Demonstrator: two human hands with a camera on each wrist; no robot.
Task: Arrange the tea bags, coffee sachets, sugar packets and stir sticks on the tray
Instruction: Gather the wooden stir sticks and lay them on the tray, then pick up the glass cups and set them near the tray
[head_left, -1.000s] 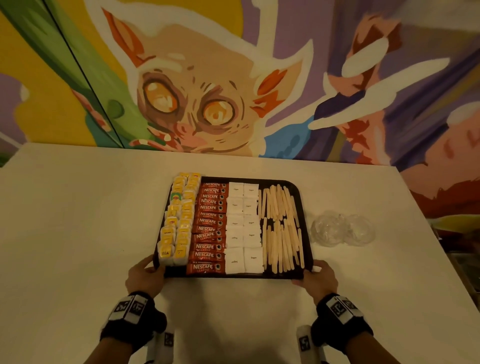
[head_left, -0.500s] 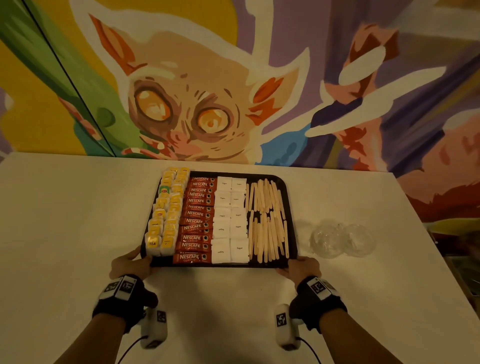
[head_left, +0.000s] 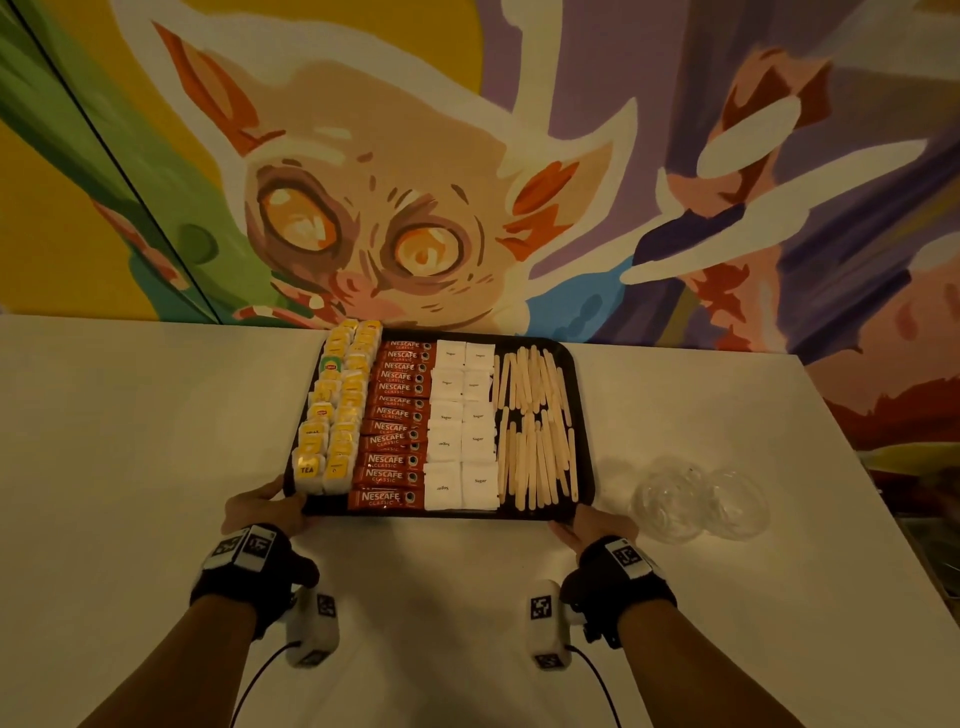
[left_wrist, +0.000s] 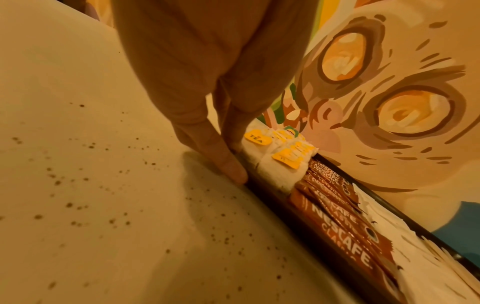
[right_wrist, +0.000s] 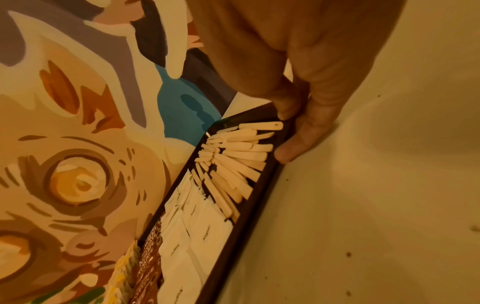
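A dark tray (head_left: 585, 457) lies on the white table, its far edge close to the wall. It carries four columns: yellow-tagged tea bags (head_left: 337, 410) on the left, then red coffee sachets (head_left: 397, 415), white sugar packets (head_left: 462, 421), and wooden stir sticks (head_left: 535, 426) on the right. My left hand (head_left: 265, 509) pinches the near left corner; the left wrist view shows its fingers (left_wrist: 233, 174) on the rim (left_wrist: 267, 193) beside the tea bags (left_wrist: 280, 152). My right hand (head_left: 587, 525) pinches the near right corner, its fingers (right_wrist: 291, 150) on the rim (right_wrist: 249, 216) by the stir sticks (right_wrist: 239, 156).
Two clear plastic lids or cups (head_left: 696, 504) sit on the table (head_left: 130, 467) to the right of the tray. A painted wall (head_left: 363, 208) rises directly behind the table. Small brown specks (left_wrist: 78, 205) dot the surface near my left hand.
The tray has slid away from me toward the wall with both hands on its near corners. My arms are stretched further out.
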